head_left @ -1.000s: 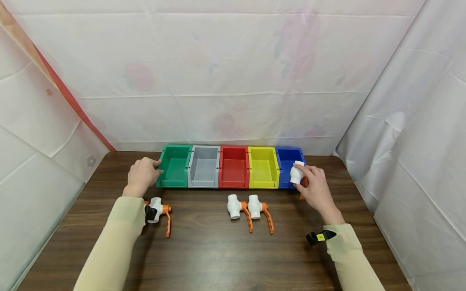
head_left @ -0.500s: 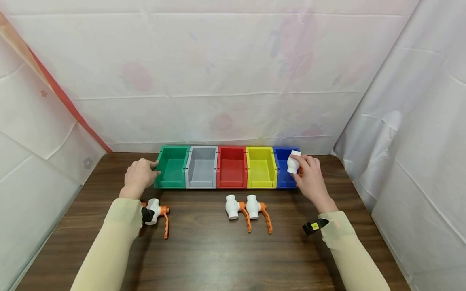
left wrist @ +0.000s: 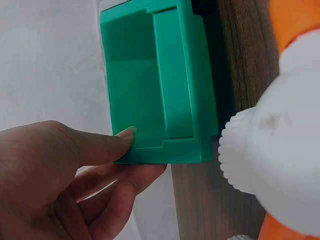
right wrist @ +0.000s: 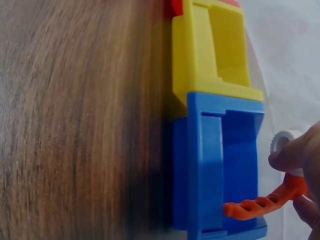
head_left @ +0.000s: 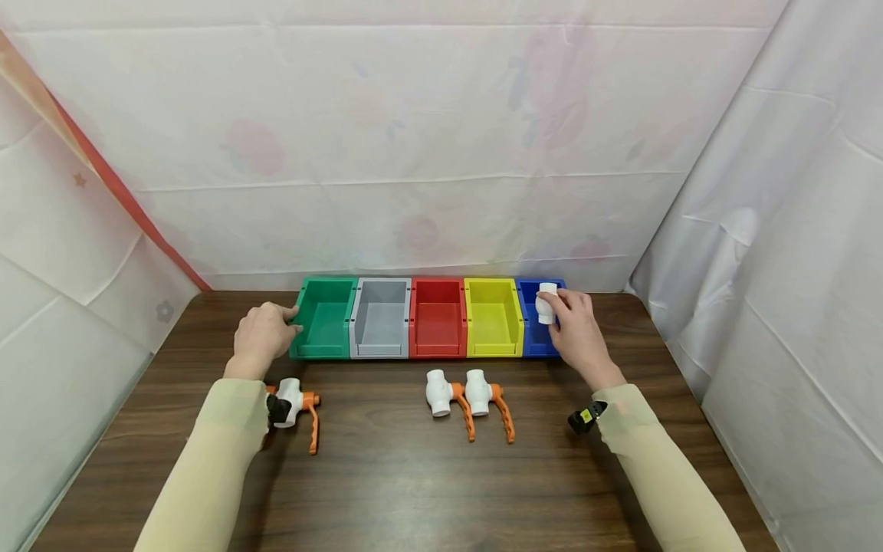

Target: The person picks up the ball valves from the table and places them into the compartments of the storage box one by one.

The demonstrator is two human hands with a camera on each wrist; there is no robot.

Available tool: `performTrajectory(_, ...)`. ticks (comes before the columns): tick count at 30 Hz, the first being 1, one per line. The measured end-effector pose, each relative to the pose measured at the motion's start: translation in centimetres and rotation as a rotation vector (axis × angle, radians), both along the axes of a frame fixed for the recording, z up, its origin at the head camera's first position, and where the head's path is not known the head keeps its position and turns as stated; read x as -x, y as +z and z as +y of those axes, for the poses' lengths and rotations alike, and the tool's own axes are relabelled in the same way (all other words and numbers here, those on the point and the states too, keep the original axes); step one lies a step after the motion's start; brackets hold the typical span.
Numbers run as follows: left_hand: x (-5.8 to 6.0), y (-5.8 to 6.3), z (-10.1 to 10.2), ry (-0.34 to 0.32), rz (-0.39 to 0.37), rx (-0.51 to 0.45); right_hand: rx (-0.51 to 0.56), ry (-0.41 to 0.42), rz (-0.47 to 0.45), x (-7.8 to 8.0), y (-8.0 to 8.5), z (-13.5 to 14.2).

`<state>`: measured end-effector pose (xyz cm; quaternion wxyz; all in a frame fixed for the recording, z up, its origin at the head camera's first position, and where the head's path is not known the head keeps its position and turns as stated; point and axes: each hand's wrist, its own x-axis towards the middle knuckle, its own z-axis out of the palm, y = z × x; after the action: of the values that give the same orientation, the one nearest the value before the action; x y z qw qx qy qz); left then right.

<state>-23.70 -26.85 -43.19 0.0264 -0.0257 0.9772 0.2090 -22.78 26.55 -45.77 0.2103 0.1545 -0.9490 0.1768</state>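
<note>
My left hand (head_left: 264, 337) pinches the left wall of the green bin (left wrist: 132, 95), thumb inside and fingers outside. My right hand (head_left: 579, 331) grips a white ball valve (head_left: 546, 303) by its body, over the blue bin (head_left: 536, 341). In the right wrist view the valve's orange handle (right wrist: 265, 204) points across the opening of that bin. Two more white valves, a left one (head_left: 439, 393) and a right one (head_left: 478, 392), lie side by side on the table, orange handles toward me. Another valve (head_left: 290, 402) lies by my left wrist, partly hidden by the wrist camera.
The bins stand in one row at the back of the wooden table (head_left: 400, 491): green, then grey (head_left: 381, 351), red (head_left: 438, 351), yellow (head_left: 494, 350) and blue. A white cloth (head_left: 428, 138) hangs right behind them, with more cloth along both sides.
My right hand has carried its valve left and a little away from me, further over the blue bin. The left hand still holds the green bin's edge. The whole view has shifted slightly.
</note>
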Motion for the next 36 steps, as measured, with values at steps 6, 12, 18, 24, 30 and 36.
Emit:
performTrajectory(6,0.0,0.0,0.2,0.011,0.000,0.002,-0.036,-0.017,-0.044,0.5,-0.6,-0.1)
performTrajectory(12,0.0,0.0,0.3,0.017,-0.003,-0.001,-0.054,-0.036,-0.033,1.0,-1.3,-0.1)
performTrajectory(18,-0.1,0.1,0.4,0.021,-0.013,-0.007,-0.064,-0.064,-0.032,1.3,-1.8,-0.1)
performTrajectory(24,-0.3,0.2,0.5,0.024,-0.009,-0.014,-0.060,-0.086,-0.045,1.4,-2.4,-0.2)
performTrajectory(30,-0.2,0.1,0.5,0.024,0.004,-0.015,-0.070,-0.132,-0.105,1.9,-2.7,-0.8)
performTrajectory(36,-0.2,0.0,0.3,0.024,0.002,-0.014,-0.088,-0.149,-0.169,2.1,-2.1,-1.5)
